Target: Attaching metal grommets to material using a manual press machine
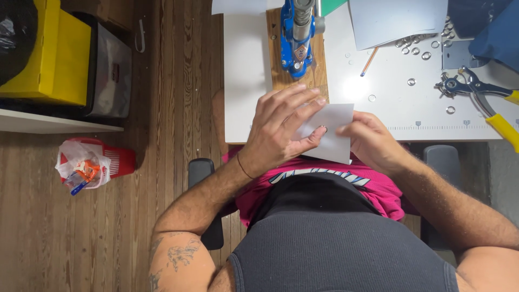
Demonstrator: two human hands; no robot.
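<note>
My left hand (284, 127) and my right hand (370, 141) both grip a small white sheet of paper (336, 121) at the near edge of the white table (246, 81). The left fingers lie over the sheet's left part, with a small dark ring or hole at its edge by the left thumb. The right hand pinches the sheet's right side. Just beyond the hands stands a blue hand press (297, 38) on a wooden board (281, 75).
Metal eyelets (416, 50) lie scattered on the table near larger grey sheets (394, 19). Yellow-handled punch pliers (481, 94) rest at the right. A pencil (369, 61) lies mid-table. On the wooden floor at left sit a red bin (116, 159) and a yellow box (54, 54).
</note>
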